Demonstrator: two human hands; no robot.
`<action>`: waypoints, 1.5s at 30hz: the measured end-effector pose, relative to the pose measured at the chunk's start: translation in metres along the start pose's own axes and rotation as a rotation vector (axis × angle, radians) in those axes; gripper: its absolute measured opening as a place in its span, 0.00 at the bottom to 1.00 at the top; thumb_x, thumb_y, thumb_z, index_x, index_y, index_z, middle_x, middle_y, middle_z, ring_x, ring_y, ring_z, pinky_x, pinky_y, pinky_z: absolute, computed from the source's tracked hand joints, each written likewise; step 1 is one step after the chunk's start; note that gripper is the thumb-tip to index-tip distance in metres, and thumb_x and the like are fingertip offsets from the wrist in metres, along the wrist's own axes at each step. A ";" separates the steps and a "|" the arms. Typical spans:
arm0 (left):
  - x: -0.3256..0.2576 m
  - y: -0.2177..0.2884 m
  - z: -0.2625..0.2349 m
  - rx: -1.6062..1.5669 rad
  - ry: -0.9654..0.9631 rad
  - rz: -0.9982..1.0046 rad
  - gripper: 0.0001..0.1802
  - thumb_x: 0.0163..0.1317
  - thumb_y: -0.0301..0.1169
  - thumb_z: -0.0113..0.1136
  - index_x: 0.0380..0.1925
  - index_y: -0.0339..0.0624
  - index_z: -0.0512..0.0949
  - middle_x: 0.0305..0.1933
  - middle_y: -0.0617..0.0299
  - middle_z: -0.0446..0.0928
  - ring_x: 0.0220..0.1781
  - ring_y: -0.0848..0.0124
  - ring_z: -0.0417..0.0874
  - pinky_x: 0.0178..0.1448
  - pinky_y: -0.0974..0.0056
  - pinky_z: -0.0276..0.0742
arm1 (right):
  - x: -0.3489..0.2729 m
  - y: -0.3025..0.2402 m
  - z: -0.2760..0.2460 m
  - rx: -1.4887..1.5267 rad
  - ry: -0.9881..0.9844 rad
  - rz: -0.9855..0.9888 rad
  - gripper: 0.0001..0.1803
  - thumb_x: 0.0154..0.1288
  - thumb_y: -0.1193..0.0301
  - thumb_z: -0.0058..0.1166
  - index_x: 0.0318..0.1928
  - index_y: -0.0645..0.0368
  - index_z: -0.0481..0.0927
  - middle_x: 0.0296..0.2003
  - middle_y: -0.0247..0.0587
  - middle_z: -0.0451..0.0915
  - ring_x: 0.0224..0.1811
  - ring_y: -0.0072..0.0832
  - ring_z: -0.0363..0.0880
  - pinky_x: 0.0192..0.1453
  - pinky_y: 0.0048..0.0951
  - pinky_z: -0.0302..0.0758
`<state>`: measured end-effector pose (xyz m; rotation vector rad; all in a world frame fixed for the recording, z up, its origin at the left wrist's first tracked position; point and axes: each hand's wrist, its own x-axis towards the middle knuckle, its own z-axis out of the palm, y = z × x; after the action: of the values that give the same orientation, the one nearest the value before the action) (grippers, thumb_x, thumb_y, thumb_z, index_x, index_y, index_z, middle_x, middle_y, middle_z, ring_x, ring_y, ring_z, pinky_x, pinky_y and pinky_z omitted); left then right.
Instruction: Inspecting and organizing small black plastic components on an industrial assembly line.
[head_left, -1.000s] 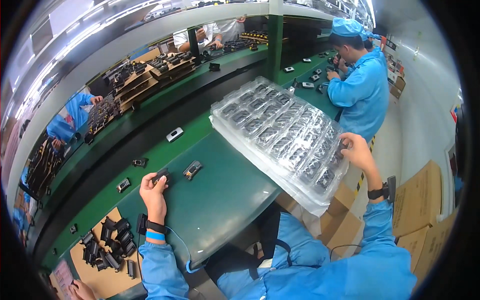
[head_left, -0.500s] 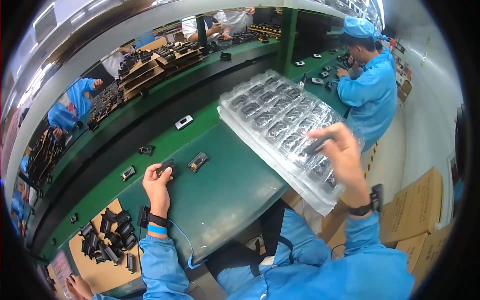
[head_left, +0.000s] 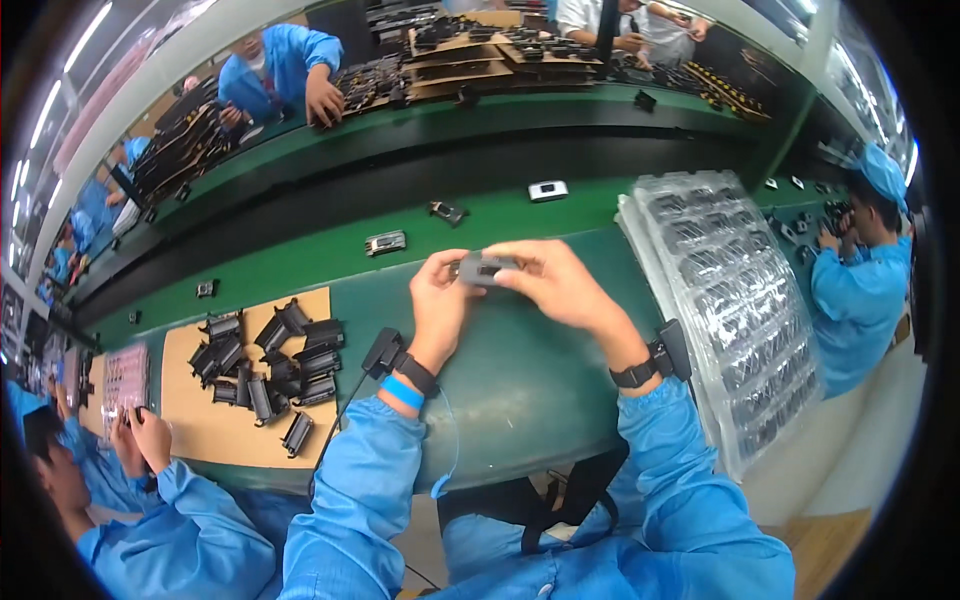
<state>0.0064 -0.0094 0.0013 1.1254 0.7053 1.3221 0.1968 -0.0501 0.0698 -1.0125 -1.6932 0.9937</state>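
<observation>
Above the green table, my left hand (head_left: 440,305) and my right hand (head_left: 552,283) meet at a small dark grey housing (head_left: 484,269). The fingers of both are closed on it, from opposite sides. Fingertips cover much of the housing, so whether it is one part or two pressed together I cannot tell. Beyond my hands, on the green conveyor, lie a silver-and-black unit (head_left: 385,243), a dark unit (head_left: 447,211) and a white-faced unit (head_left: 548,190).
At my right is a stack of clear plastic blister trays (head_left: 690,225). On my left, several black plastic parts (head_left: 263,398) lie on a cardboard sheet (head_left: 200,440). Co-workers in blue sit to the left (head_left: 180,520) and right (head_left: 862,285); a shelf (head_left: 470,130) stands behind the conveyor.
My right hand has come left from over the trays with a dark piece and joined my left hand. The view has swung left. The unit lying on the table beside my left hand no longer shows.
</observation>
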 end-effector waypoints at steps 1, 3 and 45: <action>-0.002 0.002 -0.004 0.005 0.026 -0.001 0.14 0.71 0.17 0.59 0.56 0.32 0.78 0.50 0.55 0.86 0.49 0.70 0.88 0.48 0.63 0.89 | 0.009 -0.001 0.003 -0.032 0.022 -0.015 0.17 0.73 0.78 0.61 0.60 0.68 0.84 0.43 0.38 0.88 0.43 0.19 0.83 0.50 0.26 0.81; -0.003 0.004 -0.008 -0.072 0.055 -0.070 0.12 0.79 0.28 0.56 0.55 0.33 0.79 0.49 0.55 0.85 0.47 0.70 0.88 0.46 0.62 0.89 | 0.016 -0.004 0.006 -0.039 0.060 0.081 0.17 0.74 0.77 0.60 0.61 0.69 0.84 0.45 0.42 0.89 0.46 0.21 0.85 0.52 0.27 0.82; -0.001 0.012 -0.001 -0.079 -0.007 -0.036 0.13 0.75 0.24 0.60 0.56 0.30 0.78 0.48 0.51 0.87 0.46 0.69 0.89 0.50 0.64 0.88 | 0.003 0.019 0.011 -0.404 0.133 -0.183 0.23 0.59 0.80 0.72 0.56 0.58 0.86 0.49 0.40 0.78 0.35 0.28 0.81 0.39 0.32 0.81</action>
<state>0.0006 -0.0115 0.0115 1.0491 0.6599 1.3043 0.1894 -0.0432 0.0504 -1.1266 -1.8763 0.4628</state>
